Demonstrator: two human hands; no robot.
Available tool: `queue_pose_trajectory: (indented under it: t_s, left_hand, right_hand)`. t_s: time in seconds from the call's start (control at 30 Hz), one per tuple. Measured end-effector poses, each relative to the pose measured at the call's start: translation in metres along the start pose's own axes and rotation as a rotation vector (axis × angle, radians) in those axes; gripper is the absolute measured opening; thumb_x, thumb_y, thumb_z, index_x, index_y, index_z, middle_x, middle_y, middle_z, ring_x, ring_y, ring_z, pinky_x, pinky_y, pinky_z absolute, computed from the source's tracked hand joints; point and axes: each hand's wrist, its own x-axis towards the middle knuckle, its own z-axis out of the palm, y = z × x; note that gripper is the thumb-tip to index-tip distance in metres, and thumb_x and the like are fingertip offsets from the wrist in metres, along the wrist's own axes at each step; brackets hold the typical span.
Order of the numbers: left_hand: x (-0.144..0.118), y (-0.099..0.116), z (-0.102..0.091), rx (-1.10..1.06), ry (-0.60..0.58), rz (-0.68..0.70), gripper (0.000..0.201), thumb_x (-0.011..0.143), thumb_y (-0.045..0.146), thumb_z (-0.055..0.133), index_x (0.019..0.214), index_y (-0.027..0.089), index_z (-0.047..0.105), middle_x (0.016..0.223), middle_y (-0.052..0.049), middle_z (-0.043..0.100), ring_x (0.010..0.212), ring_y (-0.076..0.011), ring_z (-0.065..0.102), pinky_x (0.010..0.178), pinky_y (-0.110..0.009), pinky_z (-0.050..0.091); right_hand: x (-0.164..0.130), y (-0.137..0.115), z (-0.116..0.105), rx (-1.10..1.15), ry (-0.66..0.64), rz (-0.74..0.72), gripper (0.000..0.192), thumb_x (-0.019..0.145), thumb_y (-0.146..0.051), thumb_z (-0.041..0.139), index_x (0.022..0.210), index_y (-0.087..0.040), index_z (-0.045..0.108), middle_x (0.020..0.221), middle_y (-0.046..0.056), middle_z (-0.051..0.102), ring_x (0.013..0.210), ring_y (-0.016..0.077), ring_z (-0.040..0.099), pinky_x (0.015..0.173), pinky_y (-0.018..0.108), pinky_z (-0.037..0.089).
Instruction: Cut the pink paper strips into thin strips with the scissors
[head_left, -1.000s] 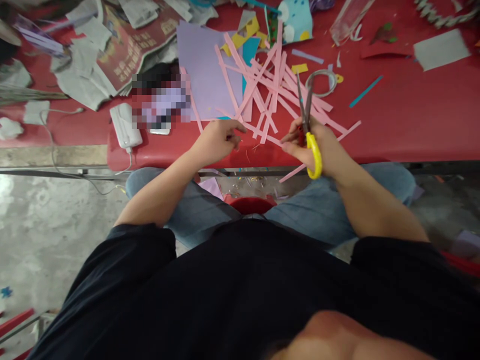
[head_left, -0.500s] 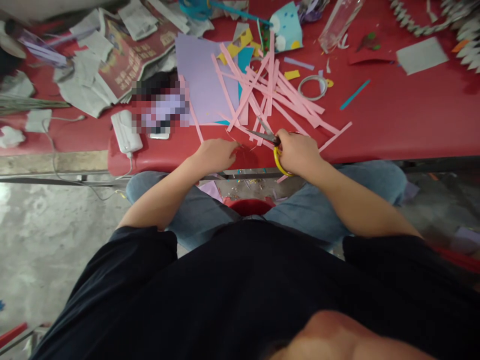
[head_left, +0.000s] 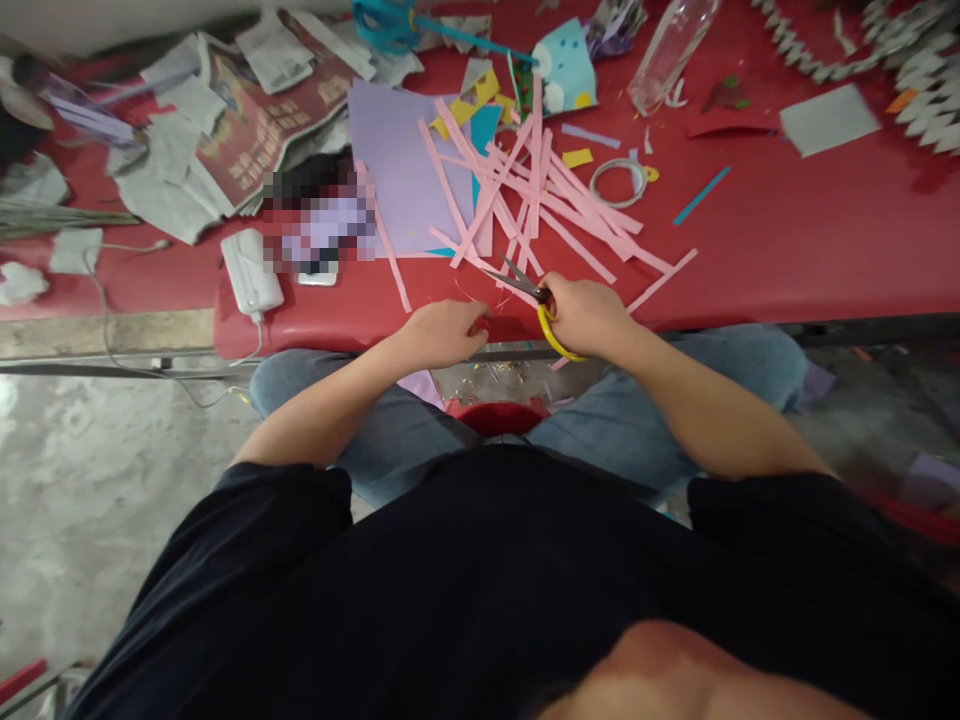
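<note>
The right hand is clamped on yellow-handled scissors, blades apart, at the red surface edge beside pink paper strips. The left hand pinches a small red piece; a clear bottle lies behind.

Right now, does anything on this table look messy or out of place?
Yes. Pink strips lie crossed in a loose heap, one reaching the table edge. Small scraps litter the floor below, beneath the scissors.

Long red padded worktop across the top; bare grey concrete floor below left, brightly lit.
</note>
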Motion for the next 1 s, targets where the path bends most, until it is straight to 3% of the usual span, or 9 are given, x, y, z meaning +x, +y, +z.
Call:
queue_pose_trajectory:
  t_s: [0.07,0.13,0.23,0.3,0.37,0.5,0.67,0.8,1.0]
  left_hand:
    - [0.002,0.001,0.006,-0.149,0.019,0.053,0.039,0.103,0.035,0.060,0.131,0.016,0.079,0.110,-0.011,0.084,0.099,-0.0281,0.078,0.088,-0.040,0.056]
    - [0.006,0.003,0.014,-0.395,-0.004,0.104,0.030,0.102,0.036,0.064,0.117,0.015,0.080,0.102,-0.009,0.083,0.090,-0.0220,0.075,0.081,-0.035,0.056]
    - [0.011,0.006,0.028,-0.894,-0.080,0.122,0.031,0.103,0.039,0.070,0.117,0.013,0.076,0.098,-0.008,0.080,0.075,-0.0144,0.072,0.070,-0.028,0.056]
    - [0.013,0.009,0.035,-1.149,-0.052,0.148,0.034,0.102,0.041,0.075,0.119,0.011,0.074,0.099,-0.008,0.079,0.074,-0.0124,0.073,0.069,-0.026,0.059]
    - [0.013,0.012,0.039,-1.285,0.055,0.181,0.033,0.101,0.039,0.078,0.119,0.011,0.074,0.098,-0.008,0.079,0.078,-0.0121,0.074,0.074,-0.026,0.062]
    - [0.013,0.013,0.039,-1.346,0.315,0.155,0.030,0.097,0.021,0.080,0.124,0.011,0.070,0.091,-0.004,0.079,0.076,-0.0111,0.075,0.077,-0.025,0.064]
    - [0.019,0.001,0.026,-1.210,0.562,0.147,0.057,0.090,0.010,0.078,0.144,0.016,0.059,0.076,0.004,0.074,0.070,-0.0141,0.077,0.071,-0.025,0.062]
    - [0.025,-0.015,0.011,-1.097,0.643,0.134,0.070,0.093,0.015,0.080,0.155,0.017,0.049,0.074,0.004,0.075,0.066,-0.0153,0.077,0.071,-0.028,0.063]
    - [0.027,-0.026,0.003,-1.045,0.717,0.099,0.042,0.100,0.020,0.078,0.138,0.017,0.062,0.073,0.002,0.075,0.066,-0.0151,0.077,0.066,-0.026,0.063]
  right_hand:
    - [-0.002,0.003,-0.006,0.198,-0.008,-0.027,0.028,0.093,-0.024,0.068,0.120,-0.021,0.068,0.088,0.010,0.073,0.076,0.0255,0.065,0.068,0.036,0.040]
    - [-0.006,0.003,-0.012,0.542,-0.043,-0.091,0.027,0.084,-0.019,0.074,0.108,-0.023,0.063,0.085,0.003,0.067,0.073,0.0197,0.061,0.068,0.034,0.044]
    - [-0.015,-0.003,-0.018,0.997,-0.085,-0.174,0.032,0.080,-0.022,0.083,0.097,-0.024,0.056,0.084,-0.002,0.060,0.071,0.0145,0.057,0.068,0.032,0.048]
    - [-0.022,-0.010,-0.017,1.129,-0.111,-0.192,0.037,0.081,-0.029,0.089,0.096,-0.025,0.056,0.082,-0.003,0.059,0.070,0.0138,0.057,0.068,0.032,0.049]
    - [-0.028,-0.018,-0.014,1.203,-0.126,-0.203,0.041,0.081,-0.034,0.093,0.096,-0.025,0.056,0.079,-0.004,0.060,0.069,0.0135,0.057,0.067,0.031,0.050]
    - [-0.034,-0.028,-0.007,1.265,-0.148,-0.184,0.042,0.080,-0.031,0.094,0.098,-0.025,0.056,0.079,-0.004,0.062,0.066,0.0133,0.058,0.063,0.031,0.051]
    - [-0.039,-0.032,-0.008,1.282,-0.213,-0.165,0.039,0.081,-0.030,0.092,0.097,-0.024,0.057,0.077,-0.005,0.060,0.064,0.0132,0.059,0.062,0.032,0.052]
    - [-0.040,-0.035,-0.008,1.280,-0.186,-0.160,0.042,0.077,-0.031,0.093,0.096,-0.024,0.056,0.082,-0.004,0.061,0.066,0.0131,0.059,0.062,0.032,0.050]
    - [-0.039,-0.037,-0.002,1.234,-0.155,-0.165,0.044,0.079,-0.035,0.092,0.098,-0.025,0.055,0.087,-0.003,0.061,0.071,0.0137,0.059,0.064,0.032,0.049]
